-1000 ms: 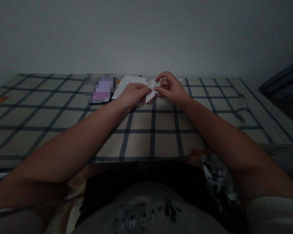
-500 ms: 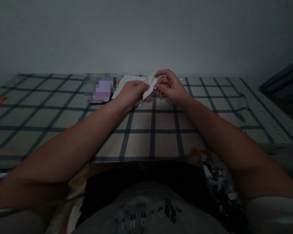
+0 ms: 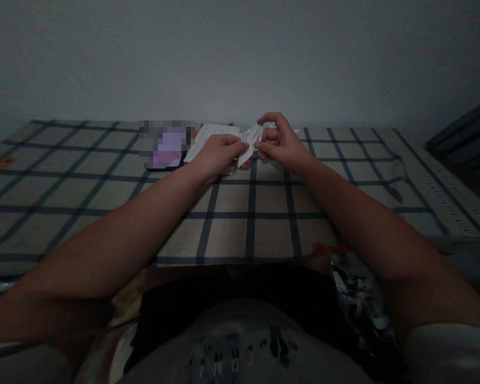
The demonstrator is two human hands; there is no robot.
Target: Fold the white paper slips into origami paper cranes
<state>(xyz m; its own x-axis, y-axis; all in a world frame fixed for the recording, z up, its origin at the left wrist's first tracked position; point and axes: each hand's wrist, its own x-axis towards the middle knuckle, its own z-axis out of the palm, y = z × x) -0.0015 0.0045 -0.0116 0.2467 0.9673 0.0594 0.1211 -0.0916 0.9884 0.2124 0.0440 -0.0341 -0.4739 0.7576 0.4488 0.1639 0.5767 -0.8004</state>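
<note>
A small folded piece of white paper [image 3: 249,143] is held between both hands above the far part of a checked cloth [image 3: 248,213]. My left hand [image 3: 218,154] pinches the paper's left side, fingers closed. My right hand [image 3: 280,141] pinches its right end, thumb and fingers pressed together, index finger arched over it. Both forearms stretch forward over the cloth.
A white sheet of paper [image 3: 212,137] lies flat behind my left hand. A blurred purple object [image 3: 168,146] rests left of that sheet. The grey wall [image 3: 240,53] rises right behind the cloth. A dark slatted thing [image 3: 464,138] stands at the far right.
The folded paper was tipped up by my right hand half a second ago and has come back down to lie level between both hands. The arms have barely shifted.
</note>
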